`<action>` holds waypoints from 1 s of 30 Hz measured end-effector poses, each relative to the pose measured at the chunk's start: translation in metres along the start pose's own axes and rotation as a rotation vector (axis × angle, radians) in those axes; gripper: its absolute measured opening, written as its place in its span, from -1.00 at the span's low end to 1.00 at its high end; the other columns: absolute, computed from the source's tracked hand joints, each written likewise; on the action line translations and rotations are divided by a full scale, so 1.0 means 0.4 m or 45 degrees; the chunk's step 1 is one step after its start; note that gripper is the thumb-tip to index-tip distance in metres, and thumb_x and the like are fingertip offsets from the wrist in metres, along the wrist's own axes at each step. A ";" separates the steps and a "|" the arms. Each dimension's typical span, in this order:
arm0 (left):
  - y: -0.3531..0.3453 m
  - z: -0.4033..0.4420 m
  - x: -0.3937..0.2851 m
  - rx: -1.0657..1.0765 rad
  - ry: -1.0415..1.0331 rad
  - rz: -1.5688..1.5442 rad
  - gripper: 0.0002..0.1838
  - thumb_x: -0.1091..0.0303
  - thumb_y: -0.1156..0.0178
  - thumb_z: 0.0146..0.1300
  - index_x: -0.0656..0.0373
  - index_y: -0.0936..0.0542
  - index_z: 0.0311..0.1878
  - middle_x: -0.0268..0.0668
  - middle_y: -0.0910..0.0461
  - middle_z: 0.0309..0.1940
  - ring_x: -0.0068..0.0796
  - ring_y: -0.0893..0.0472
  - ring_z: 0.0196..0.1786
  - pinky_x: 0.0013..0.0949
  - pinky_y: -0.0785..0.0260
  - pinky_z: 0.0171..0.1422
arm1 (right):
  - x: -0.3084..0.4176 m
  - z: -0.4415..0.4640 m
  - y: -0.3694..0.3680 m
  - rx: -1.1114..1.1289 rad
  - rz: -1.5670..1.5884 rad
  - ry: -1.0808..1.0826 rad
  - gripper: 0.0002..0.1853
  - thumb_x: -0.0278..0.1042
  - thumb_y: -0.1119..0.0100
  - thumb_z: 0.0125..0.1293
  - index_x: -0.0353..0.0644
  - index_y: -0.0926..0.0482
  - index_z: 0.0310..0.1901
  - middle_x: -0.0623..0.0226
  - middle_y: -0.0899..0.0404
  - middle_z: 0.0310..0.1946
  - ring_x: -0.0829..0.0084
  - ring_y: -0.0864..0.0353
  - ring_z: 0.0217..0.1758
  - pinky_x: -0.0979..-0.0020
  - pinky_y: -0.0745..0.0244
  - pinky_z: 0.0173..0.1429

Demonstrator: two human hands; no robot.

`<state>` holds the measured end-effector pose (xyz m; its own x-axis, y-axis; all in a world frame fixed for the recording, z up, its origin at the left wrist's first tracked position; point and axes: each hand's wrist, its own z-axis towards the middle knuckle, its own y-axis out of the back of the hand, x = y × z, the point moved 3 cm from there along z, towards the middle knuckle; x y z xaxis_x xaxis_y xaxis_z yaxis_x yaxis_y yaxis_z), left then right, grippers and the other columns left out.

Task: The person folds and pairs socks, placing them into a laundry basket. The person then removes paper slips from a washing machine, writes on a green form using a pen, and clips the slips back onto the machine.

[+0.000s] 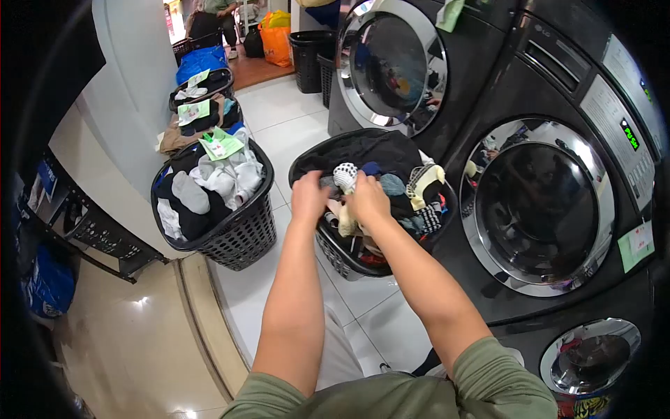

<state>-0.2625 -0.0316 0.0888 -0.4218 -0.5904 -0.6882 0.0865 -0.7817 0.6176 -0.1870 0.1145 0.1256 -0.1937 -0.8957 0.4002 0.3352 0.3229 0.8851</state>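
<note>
A black laundry basket (345, 269) full of mixed clothes stands in front of me. Both hands are in over its near left part. My left hand (308, 198) is at the left rim, its fingers curled and a little blurred among small garments. My right hand (368, 200) has its fingers bent down into the pile; what either hand grips is hidden. A balled black-and-white checked sock (345, 174) lies by the right fingertips. Below, between the hands, is a cream sock (346, 222). Farther right lie a grey-blue ball (392, 184) and a cream patterned garment (423, 186).
A second full basket (241, 234) with a green paper slip (222, 144) stands at left, more loaded baskets behind it. Dark front-loading machines (537, 209) line the right side. A floor step (202, 300) runs at lower left. A seated person (218, 14) is at the back.
</note>
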 end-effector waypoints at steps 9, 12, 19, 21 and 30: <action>-0.037 -0.031 -0.050 0.226 -0.074 0.552 -0.42 0.31 -0.43 -0.01 0.13 -0.55 0.15 -0.10 -0.61 -0.03 -0.07 -0.52 0.13 -0.09 -0.44 0.22 | -0.250 -0.034 0.173 0.016 1.528 -0.431 -0.61 -0.49 -0.26 0.27 -0.43 -0.56 0.13 0.12 -0.69 -0.09 0.34 -0.72 -0.10 0.33 -0.62 0.03; 0.000 -0.027 -0.073 0.009 -0.098 0.270 -0.49 0.40 -0.32 0.04 0.17 -0.53 0.13 -0.04 -0.57 0.00 0.03 -0.51 0.11 -0.03 -0.44 0.20 | -0.320 -0.088 0.190 0.187 2.113 -0.454 -0.57 -0.48 -0.16 0.34 -0.39 -0.47 0.24 0.07 -0.67 0.02 0.23 -0.74 -0.01 0.25 -0.66 0.13; 0.052 0.012 -0.085 -0.416 0.055 -0.443 -0.58 0.49 -0.25 0.20 0.23 -0.47 0.14 0.06 -0.55 -0.03 0.13 -0.55 0.08 -0.04 -0.41 0.17 | -0.321 -0.121 0.197 0.290 2.842 -0.320 -0.56 -0.37 -0.06 0.44 -0.27 -0.41 0.31 0.02 -0.62 0.13 0.06 -0.70 0.09 0.05 -0.66 0.18; 0.055 0.009 -0.089 -0.350 0.185 -0.601 -0.62 0.45 -0.26 0.23 0.21 -0.52 0.13 0.00 -0.57 -0.05 0.05 -0.58 0.04 -0.06 -0.44 0.15 | -0.302 -0.087 0.199 0.295 2.826 -0.279 -0.56 -0.40 -0.07 0.43 -0.27 -0.41 0.31 0.03 -0.63 0.12 0.09 -0.70 0.10 0.08 -0.65 0.19; -0.049 -0.004 -0.025 -0.065 0.004 0.414 -0.69 0.17 -0.18 0.27 0.21 -0.75 -0.30 -0.10 -0.65 0.01 0.01 -0.55 0.08 0.01 -0.37 0.19 | -0.144 0.046 0.203 0.077 2.434 -0.118 -0.62 -0.53 -0.18 0.37 -0.37 -0.48 0.20 0.09 -0.68 0.00 0.27 -0.73 -0.01 0.26 -0.67 0.12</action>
<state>-0.2585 -0.0108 0.0831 -0.3618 -0.8113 -0.4594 0.2616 -0.5613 0.7852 -0.1657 0.1978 0.1788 0.2983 0.6305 0.7166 0.1028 0.7252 -0.6808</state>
